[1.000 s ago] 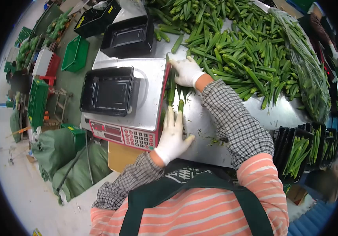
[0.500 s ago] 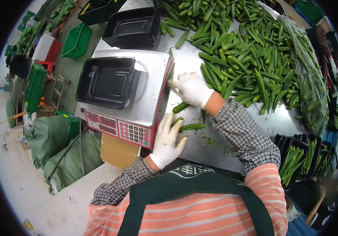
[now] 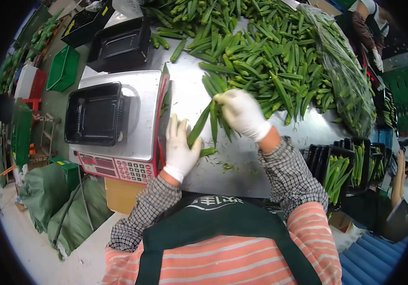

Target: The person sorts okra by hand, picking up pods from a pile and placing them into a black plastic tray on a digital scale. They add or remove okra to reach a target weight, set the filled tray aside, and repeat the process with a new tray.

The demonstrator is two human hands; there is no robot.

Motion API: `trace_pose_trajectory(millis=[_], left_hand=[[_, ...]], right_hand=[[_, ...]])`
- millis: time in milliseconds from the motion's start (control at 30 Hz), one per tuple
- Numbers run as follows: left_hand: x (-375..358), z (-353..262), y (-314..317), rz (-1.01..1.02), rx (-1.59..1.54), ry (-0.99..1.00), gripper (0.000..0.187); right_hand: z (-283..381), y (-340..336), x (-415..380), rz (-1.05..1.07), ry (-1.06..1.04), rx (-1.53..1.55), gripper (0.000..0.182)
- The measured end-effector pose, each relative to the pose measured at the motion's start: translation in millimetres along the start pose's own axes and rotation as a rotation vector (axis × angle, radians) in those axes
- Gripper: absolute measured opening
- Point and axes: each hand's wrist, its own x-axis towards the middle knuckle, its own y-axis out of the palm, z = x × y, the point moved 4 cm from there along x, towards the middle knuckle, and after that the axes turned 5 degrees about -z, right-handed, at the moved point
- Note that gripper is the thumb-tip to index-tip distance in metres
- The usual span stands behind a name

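My left hand (image 3: 180, 149), in a white glove, is beside the scale's right edge, its thumb and fingers around the lower end of an okra pod (image 3: 199, 124). Another short pod (image 3: 208, 152) pokes out from under its thumb side. My right hand (image 3: 244, 114), gloved too, pinches okra at the stem ends by the near edge of the okra pile (image 3: 265, 52). Pods (image 3: 214, 124) hang below its fingertips. To the left, an empty black plastic tray (image 3: 93, 114) sits on the metal pan of a red-trimmed digital scale (image 3: 140, 111).
Stacked black trays (image 3: 118, 45) stand behind the scale. Clear plastic sheeting (image 3: 344, 80) borders the pile on the right. Okra-filled trays (image 3: 339, 173) line the table's right side. Scraps litter the metal tabletop (image 3: 246, 175). Another person's gloved hand (image 3: 377, 60) shows at upper right.
My right hand has moved away from the scale's edge to the pile and now pinches okra. My left hand has closed around a pod. The view has shifted right.
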Motion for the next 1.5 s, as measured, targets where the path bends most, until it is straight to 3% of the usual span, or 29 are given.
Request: trace_pose_trajectory(millis=[100,167,233,300,367,500,600,700,767,833,867,967,1000,1100,1167,1200,1233,1300,1367,1400,1500], left_hand=[[21,12,25,-0.018,0.033,-0.052,0.064],[27,12,42,0.059,0.050,-0.092,0.066],[28,4,62,0.132,0.058,-0.077,0.066],[27,-10,67,0.149,0.085,-0.008,0.065],[31,-22,63,0.208,0.083,-0.032,0.064],[32,-2,56,0.280,0.058,-0.168,0.058],[32,2,38,0.129,-0.021,-0.128,0.039],[34,-1,13,-0.125,-0.172,-0.107,0.022],[37,3,6,-0.076,-0.655,-0.479,0.019],[45,-3,-5,-0.114,-1.003,-0.620,0.021],[47,-5,-10,-0.090,-0.979,-0.629,0.021],[48,3,-7,-0.023,-0.825,-0.652,0.022],[50,2,-4,-0.001,-0.773,-0.620,0.024],[64,18,29,0.155,-0.431,-0.551,0.038],[73,10,47,0.174,-0.256,-0.467,0.047],[75,12,59,0.285,-0.159,-0.495,0.053],[75,7,60,0.282,-0.168,-0.498,0.047],[74,3,41,0.115,-0.312,-0.473,0.036],[78,4,13,-0.084,-0.559,-0.427,0.025],[78,-2,-5,-0.070,-0.706,-0.509,0.025],[76,-15,-43,-0.057,-1.153,-0.624,0.027]], right_hand=[[-54,-65,-23,-0.363,0.064,-0.299,0.032],[-90,-92,-34,-0.482,0.208,-0.458,0.038],[-121,-99,-47,-0.542,0.399,-0.398,0.046],[-144,-82,-57,-0.508,0.387,-0.508,0.052],[-125,-64,-60,-0.321,0.490,-0.423,0.049],[-71,-28,-91,-0.214,0.506,-0.451,0.044],[-45,-16,-116,-0.070,0.484,-0.216,0.047],[-41,-42,-127,-0.367,0.495,-0.039,0.047],[-49,-58,-125,-0.472,0.547,0.093,0.059],[-51,-69,-120,-0.456,0.827,0.509,0.064],[-51,-67,-118,-0.521,0.822,0.626,0.055],[-42,-59,-106,-0.207,0.999,0.464,0.041],[-39,-50,-100,-0.211,0.830,0.370,0.031],[-37,-23,-70,-0.142,0.685,0.202,0.031],[-46,-4,-52,-0.085,0.847,0.119,0.036],[-56,14,-50,-0.107,0.844,0.008,0.042],[-54,21,-46,-0.077,0.892,-0.023,0.046],[-63,27,-48,-0.117,0.914,0.035,0.043],[-80,23,-60,-0.325,0.877,0.310,0.038],[-74,11,-62,-0.294,1.011,0.669,0.031],[-60,-32,-74,-0.257,0.962,0.807,0.023]])
